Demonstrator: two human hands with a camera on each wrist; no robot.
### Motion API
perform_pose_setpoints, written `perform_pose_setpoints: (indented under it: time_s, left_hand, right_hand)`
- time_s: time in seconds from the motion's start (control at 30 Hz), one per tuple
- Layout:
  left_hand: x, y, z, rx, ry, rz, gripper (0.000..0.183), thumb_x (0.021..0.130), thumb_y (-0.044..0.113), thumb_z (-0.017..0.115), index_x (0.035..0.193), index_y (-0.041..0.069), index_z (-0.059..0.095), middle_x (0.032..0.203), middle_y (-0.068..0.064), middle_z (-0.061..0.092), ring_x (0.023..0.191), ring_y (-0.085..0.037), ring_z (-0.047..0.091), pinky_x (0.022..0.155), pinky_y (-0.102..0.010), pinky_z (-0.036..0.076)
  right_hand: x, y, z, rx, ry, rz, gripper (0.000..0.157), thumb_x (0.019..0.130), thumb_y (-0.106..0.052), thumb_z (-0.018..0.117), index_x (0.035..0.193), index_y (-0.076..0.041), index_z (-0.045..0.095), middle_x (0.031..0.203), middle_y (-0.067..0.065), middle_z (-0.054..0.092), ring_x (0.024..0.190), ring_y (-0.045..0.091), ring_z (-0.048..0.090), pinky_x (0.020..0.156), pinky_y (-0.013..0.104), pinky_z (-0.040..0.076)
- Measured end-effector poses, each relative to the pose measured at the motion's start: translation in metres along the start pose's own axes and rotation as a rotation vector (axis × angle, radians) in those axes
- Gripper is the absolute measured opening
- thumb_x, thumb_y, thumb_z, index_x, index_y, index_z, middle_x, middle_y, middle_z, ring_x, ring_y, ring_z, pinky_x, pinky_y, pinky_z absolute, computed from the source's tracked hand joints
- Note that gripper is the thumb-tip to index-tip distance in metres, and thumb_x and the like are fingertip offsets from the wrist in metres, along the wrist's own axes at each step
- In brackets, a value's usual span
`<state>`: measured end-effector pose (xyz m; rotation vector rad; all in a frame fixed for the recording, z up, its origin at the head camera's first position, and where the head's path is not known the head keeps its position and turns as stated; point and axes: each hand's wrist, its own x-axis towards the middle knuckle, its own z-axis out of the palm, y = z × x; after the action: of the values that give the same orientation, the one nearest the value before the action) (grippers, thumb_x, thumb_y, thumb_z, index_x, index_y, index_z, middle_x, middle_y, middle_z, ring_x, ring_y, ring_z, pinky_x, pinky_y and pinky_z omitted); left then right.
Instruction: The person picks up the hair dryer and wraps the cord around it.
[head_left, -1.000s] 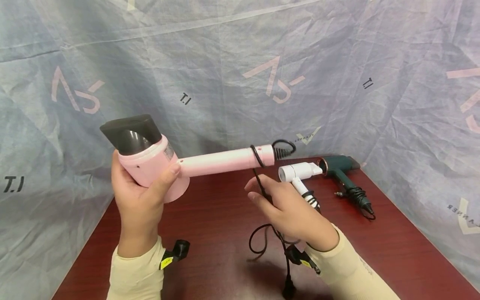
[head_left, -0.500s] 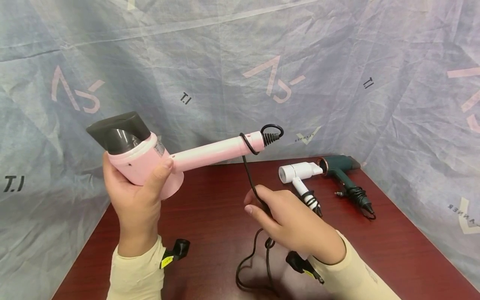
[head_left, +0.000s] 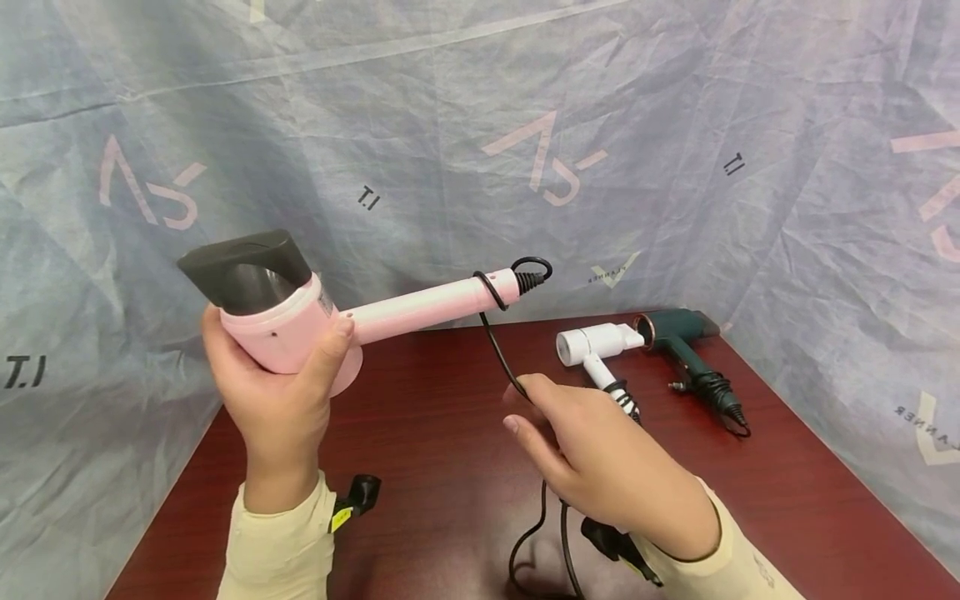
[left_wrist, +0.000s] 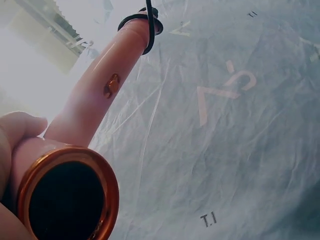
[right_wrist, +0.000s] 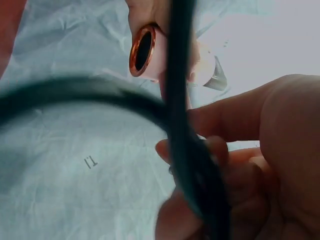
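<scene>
My left hand (head_left: 273,400) grips a pink hair dryer (head_left: 423,307) by its barrel, thumb near the handle joint. A dark nozzle (head_left: 247,271) points up and left, while the handle stretches right, clear of the table. The black power cord (head_left: 498,350) passes around the handle's tail end and runs down to my right hand (head_left: 607,458). Fingers of that hand curl round the cord, with loops hanging below. In the left wrist view the copper-rimmed intake (left_wrist: 112,195) faces the camera. The right wrist view has blurred cord (right_wrist: 181,75) crossing in front of the fingers.
On the right of the dark red table (head_left: 435,433) lie a white hair dryer (head_left: 600,343) and a dark green one (head_left: 678,329), each with its cord wound round the handle. Grey printed cloth (head_left: 435,150) hangs behind and at both sides.
The pink hair dryer has shifted left, and its handle end has tilted up. My right hand has drawn down along the cord, away from the handle.
</scene>
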<state>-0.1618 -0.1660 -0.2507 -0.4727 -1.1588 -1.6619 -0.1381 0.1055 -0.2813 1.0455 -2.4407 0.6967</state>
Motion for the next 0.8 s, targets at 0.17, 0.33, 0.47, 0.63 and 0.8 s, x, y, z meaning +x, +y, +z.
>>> perform_pose_setpoints:
  time_s: [0.17, 0.33, 0.47, 0.63, 0.8]
  left_hand:
    - [-0.003, 0.003, 0.0, 0.124, -0.013, 0.038, 0.072, 0.063, -0.011, 0.084, 0.129, -0.005, 0.055, 0.117, -0.022, 0.065, 0.104, -0.033, 0.062, 0.096, -0.034, 0.052]
    - [-0.006, 0.007, 0.001, 0.259, -0.075, 0.09, 0.077, 0.063, -0.007, 0.085, 0.133, -0.008, 0.053, 0.121, -0.017, 0.065, 0.109, -0.032, 0.061, 0.101, -0.035, 0.049]
    - [-0.007, 0.01, 0.001, 0.349, -0.17, 0.141, 0.082, 0.063, -0.002, 0.086, 0.137, -0.01, 0.051, 0.126, -0.017, 0.064, 0.118, -0.03, 0.059, 0.107, -0.036, 0.045]
    - [-0.007, 0.01, -0.003, 0.416, -0.269, 0.165, 0.084, 0.062, 0.002, 0.089, 0.137, -0.007, 0.054, 0.123, -0.019, 0.067, 0.115, -0.027, 0.061, 0.105, -0.034, 0.047]
    - [-0.005, 0.013, -0.006, 0.423, -0.388, 0.153, 0.082, 0.062, 0.0, 0.088, 0.135, -0.008, 0.054, 0.118, -0.018, 0.069, 0.109, -0.021, 0.063, 0.101, -0.03, 0.049]
  right_hand:
    - [0.001, 0.002, -0.002, -0.04, 0.091, -0.039, 0.009, 0.103, -0.02, 0.061, 0.112, -0.016, 0.062, 0.082, -0.017, 0.054, 0.067, -0.002, 0.046, 0.063, 0.018, 0.045]
    - [0.001, 0.004, -0.004, -0.021, 0.163, -0.062, 0.009, 0.103, -0.018, 0.06, 0.11, -0.018, 0.066, 0.088, -0.017, 0.058, 0.069, 0.0, 0.047, 0.064, 0.015, 0.042]
    - [0.0, 0.005, -0.005, 0.015, 0.216, -0.085, 0.01, 0.102, -0.015, 0.062, 0.107, -0.018, 0.069, 0.087, -0.017, 0.059, 0.069, 0.0, 0.048, 0.065, 0.013, 0.04]
    - [0.0, 0.008, -0.008, 0.044, 0.283, -0.121, 0.013, 0.098, -0.01, 0.066, 0.107, -0.018, 0.072, 0.083, -0.016, 0.058, 0.069, 0.0, 0.048, 0.066, 0.013, 0.04]
    - [0.0, 0.01, -0.012, 0.054, 0.312, -0.141, 0.015, 0.095, -0.009, 0.069, 0.106, -0.018, 0.073, 0.08, -0.015, 0.055, 0.066, 0.0, 0.044, 0.062, 0.012, 0.037]
